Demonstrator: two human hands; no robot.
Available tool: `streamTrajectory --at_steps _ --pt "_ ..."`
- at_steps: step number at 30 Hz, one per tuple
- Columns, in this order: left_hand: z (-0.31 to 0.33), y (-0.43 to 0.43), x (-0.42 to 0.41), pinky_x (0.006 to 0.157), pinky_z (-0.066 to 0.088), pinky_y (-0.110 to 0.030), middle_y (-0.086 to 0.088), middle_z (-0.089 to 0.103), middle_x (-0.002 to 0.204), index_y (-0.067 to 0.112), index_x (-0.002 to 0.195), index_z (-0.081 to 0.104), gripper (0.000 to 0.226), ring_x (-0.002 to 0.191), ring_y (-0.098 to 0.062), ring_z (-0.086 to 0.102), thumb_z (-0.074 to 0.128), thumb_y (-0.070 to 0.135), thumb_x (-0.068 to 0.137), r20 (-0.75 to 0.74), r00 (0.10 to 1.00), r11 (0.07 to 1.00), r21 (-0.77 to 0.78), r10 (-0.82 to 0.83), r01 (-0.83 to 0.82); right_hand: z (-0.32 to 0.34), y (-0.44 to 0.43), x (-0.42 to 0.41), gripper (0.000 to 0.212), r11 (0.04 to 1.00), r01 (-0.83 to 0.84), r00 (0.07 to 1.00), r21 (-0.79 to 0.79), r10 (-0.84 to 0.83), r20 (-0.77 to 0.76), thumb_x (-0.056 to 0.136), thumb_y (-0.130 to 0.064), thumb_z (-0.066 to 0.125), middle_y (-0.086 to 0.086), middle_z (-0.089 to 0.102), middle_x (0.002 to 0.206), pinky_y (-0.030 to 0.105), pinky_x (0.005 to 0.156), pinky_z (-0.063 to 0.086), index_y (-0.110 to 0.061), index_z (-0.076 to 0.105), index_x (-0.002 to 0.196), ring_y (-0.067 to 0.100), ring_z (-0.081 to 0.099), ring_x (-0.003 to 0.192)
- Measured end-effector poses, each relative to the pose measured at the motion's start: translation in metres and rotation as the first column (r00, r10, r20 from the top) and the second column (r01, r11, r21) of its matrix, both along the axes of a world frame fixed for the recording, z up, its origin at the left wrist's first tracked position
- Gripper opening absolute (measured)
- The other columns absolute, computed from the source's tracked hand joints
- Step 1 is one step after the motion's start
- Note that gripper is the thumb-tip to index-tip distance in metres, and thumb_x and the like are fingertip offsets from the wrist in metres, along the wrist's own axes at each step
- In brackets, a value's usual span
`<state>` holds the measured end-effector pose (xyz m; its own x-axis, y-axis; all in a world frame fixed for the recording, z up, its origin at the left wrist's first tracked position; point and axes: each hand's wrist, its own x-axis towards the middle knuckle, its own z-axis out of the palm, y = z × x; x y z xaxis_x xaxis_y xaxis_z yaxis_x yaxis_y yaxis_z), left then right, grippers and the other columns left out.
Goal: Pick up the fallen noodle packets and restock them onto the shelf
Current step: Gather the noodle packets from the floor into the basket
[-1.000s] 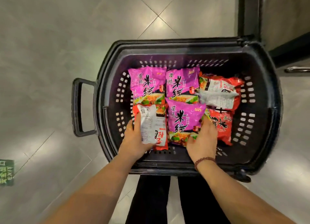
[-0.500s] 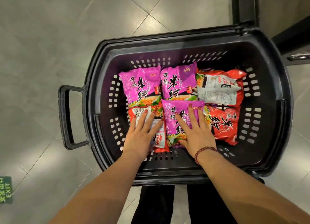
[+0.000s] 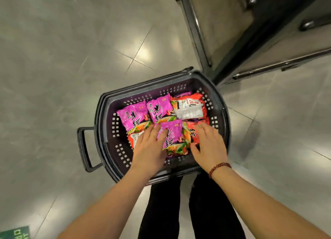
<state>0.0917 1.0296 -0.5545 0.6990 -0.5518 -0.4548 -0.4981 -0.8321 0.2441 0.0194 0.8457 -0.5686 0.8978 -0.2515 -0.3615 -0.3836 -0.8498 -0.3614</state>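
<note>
At the lower left edge a green floor sign lies on the grey tiled floor, which is open all along the left side of the basket. The dark, perforated basket stands on the floor with its loop handle pointing left. All noodle packets lie flat inside it, in two rows. Far row: the left pink packet and the middle pink packet have their long axes running near to far, leaning slightly right, with the food-picture ends toward the person; the far red packet lies white back panel up, long axis across the basket. Near row: the red-and-white packet, the front pink packet with its long axis near to far and overlapping its neighbours, and the front red packet. A strip of bare basket bottom shows between the packets and the left wall. The left hand lies flat, fingers straight and spread, across the red-and-white packet and the left edge of the front pink packet, gripping nothing. The right hand, a bead bracelet on its wrist, rests flat with straight fingers on the front red packet; its fingertips are blurred. The dark shelf unit stands just beyond the basket's far right corner.
</note>
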Motion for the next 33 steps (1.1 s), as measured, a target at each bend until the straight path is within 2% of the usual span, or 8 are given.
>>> streamTrajectory --at_steps 2,5,10,13,16,23,29,33 --pt "0.043 -0.02 0.004 0.096 0.047 -0.049 -0.014 0.058 0.134 0.014 0.127 0.061 0.067 0.125 -0.037 0.053 0.084 0.026 0.065 0.047 0.998 0.998 -0.045 -0.036 0.038 0.043 -0.016 -0.005 0.054 0.998 0.053 0.996 0.021 -0.054 0.073 0.081 -0.026 0.068 0.009 0.052 0.135 0.046 0.103 0.043 -0.013 0.052 0.132 0.03 0.049 0.122" --pt "0.106 -0.053 0.003 0.084 0.053 -0.048 -0.014 0.062 0.126 0.012 0.123 0.062 0.06 0.115 -0.037 0.058 0.082 0.026 0.068 0.103 0.993 0.987 -0.141 -0.065 0.079 0.109 -0.041 -0.017 0.049 0.993 0.116 0.979 0.01 -0.116 0.167 0.08 -0.029 0.066 0.009 0.056 0.127 0.043 0.095 0.045 -0.013 0.056 0.125 0.029 0.051 0.114" --pt "0.2 -0.112 -0.014 0.09 0.05 -0.041 -0.012 0.06 0.125 0.01 0.124 0.061 0.051 0.113 -0.032 0.054 0.074 0.025 0.077 0.207 0.974 0.918 -0.361 -0.09 0.161 0.197 -0.089 -0.057 0.05 0.957 0.291 0.892 -0.024 -0.262 0.368 0.073 -0.025 0.076 0.008 0.06 0.118 0.041 0.092 0.048 -0.011 0.061 0.118 0.029 0.054 0.108" --pt "0.238 -0.151 -0.031 0.092 0.046 -0.038 -0.009 0.059 0.125 0.011 0.124 0.061 0.047 0.113 -0.028 0.052 0.06 0.032 0.081 0.257 0.96 0.866 -0.449 -0.111 0.22 0.233 -0.122 -0.092 0.051 0.917 0.399 0.834 -0.027 -0.35 0.425 0.073 -0.026 0.078 0.006 0.061 0.117 0.038 0.093 0.047 -0.011 0.06 0.118 0.026 0.054 0.107" --pt "0.26 -0.198 -0.05 0.095 0.048 -0.039 -0.008 0.058 0.126 0.012 0.126 0.06 0.051 0.115 -0.029 0.053 0.054 0.039 0.083 0.262 0.948 0.838 -0.463 -0.183 0.29 0.26 -0.156 -0.129 0.055 0.871 0.491 0.792 -0.027 -0.433 0.43 0.07 -0.027 0.081 0.005 0.061 0.118 0.036 0.094 0.047 -0.012 0.061 0.119 0.026 0.056 0.107" --pt "0.287 -0.333 -0.093 0.096 0.047 -0.035 -0.006 0.059 0.127 0.014 0.126 0.062 0.052 0.117 -0.024 0.053 0.076 0.03 0.079 0.309 0.869 0.715 -0.493 -0.387 0.495 0.288 -0.237 -0.209 0.055 0.722 0.691 0.648 0.035 -0.641 0.411 0.072 -0.032 0.076 0.001 0.058 0.124 0.03 0.096 0.039 -0.018 0.059 0.122 0.023 0.054 0.113" --pt "0.313 -0.435 -0.113 0.1 0.038 -0.028 -0.005 0.058 0.128 0.014 0.128 0.061 0.051 0.12 -0.022 0.052 0.073 0.033 0.082 0.342 0.794 0.602 -0.521 -0.503 0.605 0.306 -0.307 -0.236 0.054 0.56 0.821 0.469 0.113 -0.774 0.426 0.076 -0.029 0.075 -0.001 0.055 0.125 0.027 0.099 0.035 -0.018 0.056 0.126 0.021 0.051 0.117" --pt "0.317 -0.496 -0.108 0.1 0.042 -0.032 -0.003 0.057 0.131 0.018 0.131 0.059 0.051 0.123 -0.021 0.05 0.07 0.036 0.084 0.354 0.743 0.554 -0.503 -0.568 0.663 0.312 -0.358 -0.238 0.054 0.501 0.857 0.403 0.12 -0.797 0.45 0.078 -0.027 0.075 0.002 0.053 0.128 0.029 0.103 0.033 -0.017 0.056 0.128 0.022 0.048 0.121"
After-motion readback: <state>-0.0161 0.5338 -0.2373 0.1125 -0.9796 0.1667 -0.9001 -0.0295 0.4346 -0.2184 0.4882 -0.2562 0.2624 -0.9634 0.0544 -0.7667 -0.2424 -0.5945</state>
